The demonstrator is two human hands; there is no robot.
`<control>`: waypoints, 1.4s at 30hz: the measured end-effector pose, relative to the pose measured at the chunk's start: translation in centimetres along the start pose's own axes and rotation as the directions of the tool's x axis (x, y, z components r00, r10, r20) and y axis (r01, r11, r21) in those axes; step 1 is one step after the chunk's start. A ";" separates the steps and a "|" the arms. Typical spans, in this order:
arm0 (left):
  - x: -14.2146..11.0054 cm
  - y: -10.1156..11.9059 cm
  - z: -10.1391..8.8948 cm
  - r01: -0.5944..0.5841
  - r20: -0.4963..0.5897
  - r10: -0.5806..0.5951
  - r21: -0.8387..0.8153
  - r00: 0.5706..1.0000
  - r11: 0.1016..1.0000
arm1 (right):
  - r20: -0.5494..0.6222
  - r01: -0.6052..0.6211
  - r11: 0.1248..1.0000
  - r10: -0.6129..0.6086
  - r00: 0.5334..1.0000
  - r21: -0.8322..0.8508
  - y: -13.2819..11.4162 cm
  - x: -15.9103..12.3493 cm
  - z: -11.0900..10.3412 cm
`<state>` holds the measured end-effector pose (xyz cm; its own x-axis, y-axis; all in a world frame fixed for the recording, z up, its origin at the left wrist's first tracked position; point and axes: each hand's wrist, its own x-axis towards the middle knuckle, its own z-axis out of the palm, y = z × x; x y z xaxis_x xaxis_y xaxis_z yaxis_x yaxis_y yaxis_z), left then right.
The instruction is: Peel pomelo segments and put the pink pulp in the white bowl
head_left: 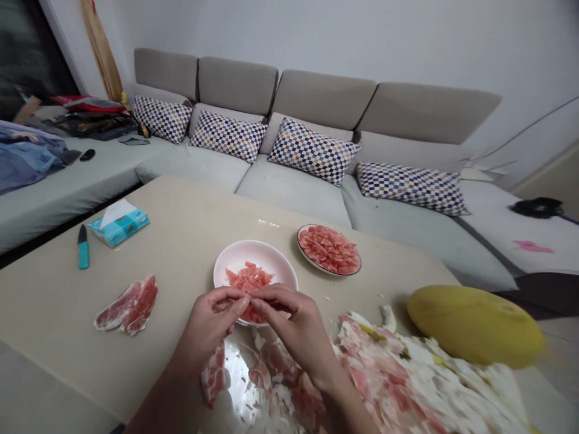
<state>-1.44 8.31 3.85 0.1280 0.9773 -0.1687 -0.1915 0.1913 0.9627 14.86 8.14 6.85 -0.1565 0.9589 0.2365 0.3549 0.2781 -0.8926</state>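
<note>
Pomelo flesh (250, 278) lies in a small pile in the pink bowl (235, 256) at the near middle of the table (190, 223), and our fingers meet just over its near rim. We hold a small piece of the fruit between both hands: the left hand (208, 322) comes in from the near left, fingers curled narrow, thumb and fingertips pinching; the right hand (296, 322) arches over from the near right, knuckles up, its fingertips touching the left's. The piece itself is mostly hidden by our fingers.

No writing can be read; the blue tissue pack (119, 224) on the far left carries print too small to tell.

A full plate (329, 249) of peeled flesh sits just right of and beyond the bowl. Peel scraps (407, 374) crowd the near right, below a whole yellow pomelo (474, 325) at the right edge. Two unpeeled segments (129, 306) lie to the left, well apart, and a teal knife (83, 247) near the left edge. Bare tabletop lies open between the bowl and the tissue pack.
</note>
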 end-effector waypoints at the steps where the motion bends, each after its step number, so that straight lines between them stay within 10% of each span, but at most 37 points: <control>1: 0.0 0.0 -0.1 -0.007 -0.006 0.008 0.028 1.000 1.000 | 0.006 0.009 1.000 -0.009 1.000 -0.022 0.0 0.0 -0.1; 15: -0.3 -0.2 0.1 -0.180 -0.121 0.218 0.262 0.968 0.948 | 0.013 0.008 0.997 -0.007 1.000 -0.071 -0.6 -0.2 -0.8; 31: -3.5 -3.6 5.2 -0.274 0.343 0.083 0.557 0.936 0.784 | -0.218 0.054 0.948 -0.127 0.968 -0.315 0.6 0.0 -3.5; 37: -3.5 -3.4 5.5 -0.143 0.328 0.024 0.343 0.944 0.928 | -0.162 0.051 0.956 -0.101 0.982 -0.289 0.1 -0.2 -3.5; 39: -3.0 -2.9 5.3 0.078 0.296 -0.088 0.046 0.951 0.996 | -0.123 0.041 0.964 -0.076 0.990 -0.263 -0.2 -0.2 -3.5; 42: -2.0 -1.7 4.4 0.317 0.352 -0.150 -0.484 0.924 0.816 | -0.068 0.042 0.976 -0.058 0.996 -0.213 -1.0 -0.4 -3.6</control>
<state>2.95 5.59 3.47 0.4897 0.8422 -0.2257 -0.5866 0.5097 0.6294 17.84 7.63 9.03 -0.1141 0.9428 0.3132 0.5364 0.3238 -0.7794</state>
